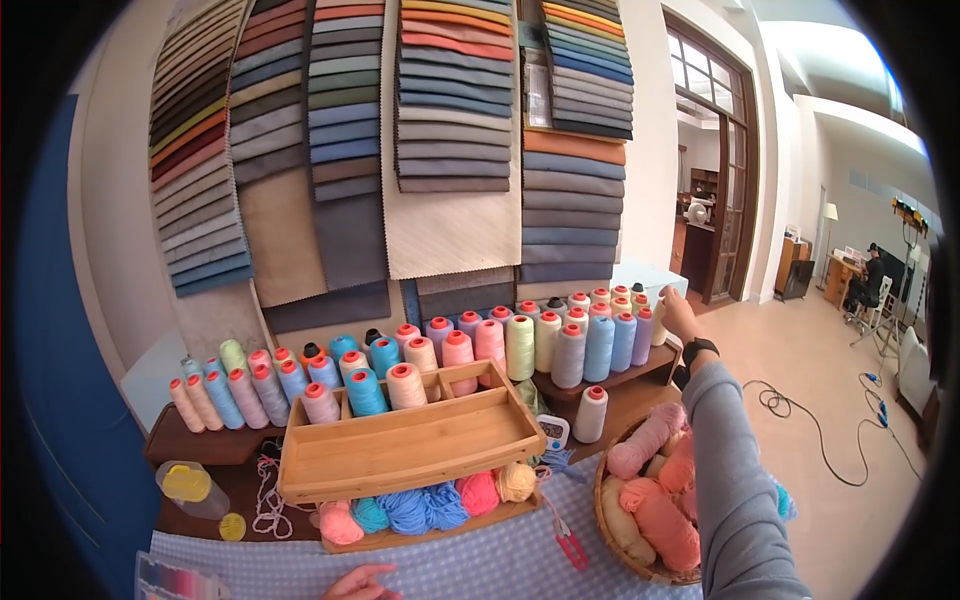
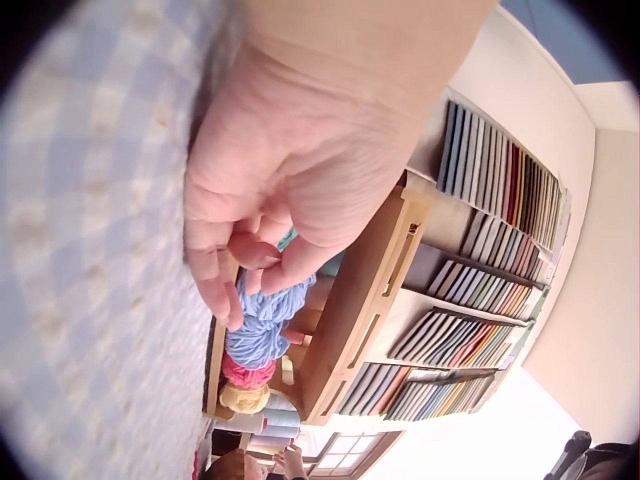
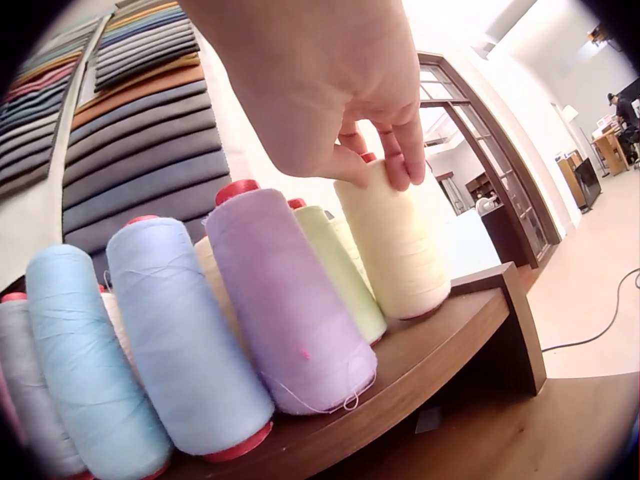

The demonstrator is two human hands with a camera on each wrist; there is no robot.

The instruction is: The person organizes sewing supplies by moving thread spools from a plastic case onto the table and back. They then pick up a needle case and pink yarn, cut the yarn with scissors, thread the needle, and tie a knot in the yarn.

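My right hand (image 3: pixel 340 110) grips the top of a pale yellow thread cone (image 3: pixel 395 250), thumb on one side and fingers on the other. That cone is at the right end of the wooden shelf (image 3: pixel 420 350). A lavender cone (image 3: pixel 285 300), a light green cone (image 3: pixel 340 270) and a light blue cone (image 3: pixel 185 330) stand beside it. Low at the front, my left hand (image 2: pixel 300 160) rests on the checked cloth (image 2: pixel 100 240), its fingers loosely bent and holding nothing. Beyond its fingers are blue yarn balls (image 2: pixel 262 325) under the wooden tray (image 1: pixel 410 445).
A wicker basket (image 1: pixel 607 515) of yarn stands below my right arm. Red-handled scissors (image 1: pixel 570 545), a white timer (image 1: pixel 553 430) and a lone white cone (image 1: pixel 591 414) lie nearby. At the left is a yellow-lidded jar (image 1: pixel 190 490). Fabric swatches (image 1: pixel 455 120) hang behind.
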